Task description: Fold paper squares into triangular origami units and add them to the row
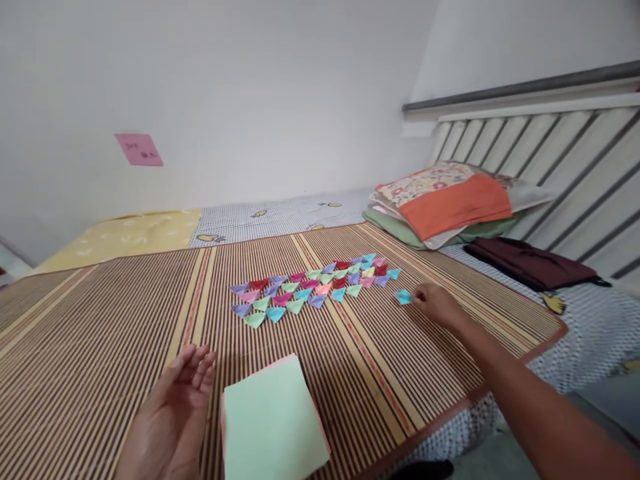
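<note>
Rows of small folded paper triangles [310,284] in several colours lie across the middle of a striped mat. My right hand [436,305] is closed at the right end of these rows, its fingertips pinching the edge of a small blue paper piece [403,297]. At the lower left, my left hand [175,413] is palm up with loosely curled fingers and holds nothing. Beside it, at the bottom centre, lies a stack of square paper [273,423], light green on top with pink edges showing beneath.
The striped mat [125,333] covers a bed. Folded bedding [455,200] and a dark maroon cloth item [533,262] lie at the right, by a white slatted headboard [540,147]. A pink note [139,149] is on the wall.
</note>
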Available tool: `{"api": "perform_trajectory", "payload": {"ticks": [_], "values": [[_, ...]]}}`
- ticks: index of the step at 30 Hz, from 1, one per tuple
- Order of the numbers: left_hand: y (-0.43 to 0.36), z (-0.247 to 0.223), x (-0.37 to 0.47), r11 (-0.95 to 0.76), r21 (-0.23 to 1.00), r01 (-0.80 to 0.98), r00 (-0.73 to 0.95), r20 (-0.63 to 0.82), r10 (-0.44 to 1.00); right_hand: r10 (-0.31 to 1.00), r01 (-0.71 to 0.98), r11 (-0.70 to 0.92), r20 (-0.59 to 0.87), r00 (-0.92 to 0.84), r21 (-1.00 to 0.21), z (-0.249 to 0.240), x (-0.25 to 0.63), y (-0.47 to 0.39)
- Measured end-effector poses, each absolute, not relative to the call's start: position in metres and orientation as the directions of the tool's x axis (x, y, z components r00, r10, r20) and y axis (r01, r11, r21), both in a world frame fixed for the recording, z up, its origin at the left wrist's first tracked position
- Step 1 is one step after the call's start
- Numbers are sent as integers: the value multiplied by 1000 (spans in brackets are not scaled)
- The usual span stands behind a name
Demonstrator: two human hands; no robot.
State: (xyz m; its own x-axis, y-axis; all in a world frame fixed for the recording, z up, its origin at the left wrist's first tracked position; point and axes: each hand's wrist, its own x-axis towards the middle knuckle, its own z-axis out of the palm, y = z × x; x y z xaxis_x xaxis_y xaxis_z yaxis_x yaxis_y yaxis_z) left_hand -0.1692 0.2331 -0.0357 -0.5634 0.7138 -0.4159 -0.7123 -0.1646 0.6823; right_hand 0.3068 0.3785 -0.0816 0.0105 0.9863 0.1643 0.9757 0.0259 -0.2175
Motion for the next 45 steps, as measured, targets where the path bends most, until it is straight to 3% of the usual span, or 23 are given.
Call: {"api": "perform_trajectory", "payload": {"ticks": [6, 14, 18, 22, 30, 45], "values": [[237, -38, -170, -164, 685, -710, -579, -436, 688, 988, 966, 69, 148, -33, -250, -70, 299, 400], [230, -45, -172, -236, 689, -686, -599, -349, 721, 875, 736, 484, 258, -410, -473, -40, 201, 379], [227, -44, -175, -255, 678, -689, -611, -354, 708, 773, 590, 625, 296, -562, -511, -23, 121, 384], [226, -42, -177, -268, 657, -705, -604, -357, 713, 692, 531, 709, 307, -654, -464, -14, 31, 410], [222, -42, -181, -278, 619, -735, -586, -372, 720, 641, 577, 748, 135, -755, -329, -40, -95, 451], [222, -44, -177, -275, 578, -768, -553, -382, 741, 657, 645, 745, 20, -754, -171, -77, -119, 466]]}}
